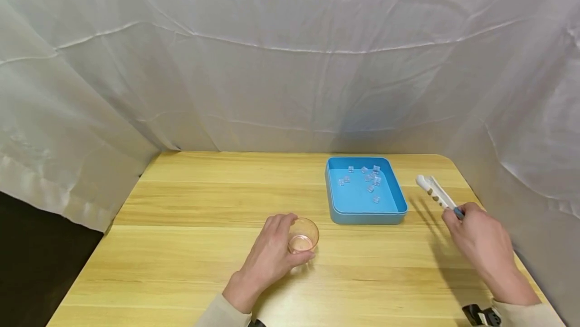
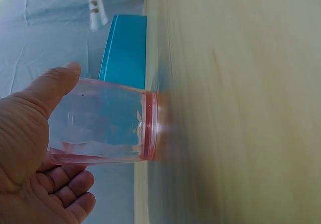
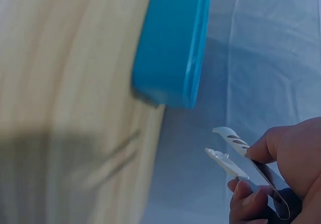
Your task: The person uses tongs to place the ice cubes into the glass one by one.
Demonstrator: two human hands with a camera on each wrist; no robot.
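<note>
A clear, pinkish-orange cup (image 1: 302, 236) stands upright on the wooden table. My left hand (image 1: 271, 251) grips it from the left near the rim, thumb on the near side and fingers on the far side. In the left wrist view the cup (image 2: 100, 123) appears see-through, with nothing visible inside. My right hand (image 1: 485, 241) holds a pair of tongs (image 1: 437, 193) with white slotted tips above the table's right side. The tips stand apart in the right wrist view, with nothing between them. A blue tray (image 1: 367, 219) sits between the hands, holding several clear cubes (image 1: 376, 181).
The wooden table (image 1: 204, 191) extends to both sides of the cup. Grey-white curtains (image 1: 272, 90) hang behind it and along the right edge. A dark area (image 1: 36, 261) lies past the table's left edge.
</note>
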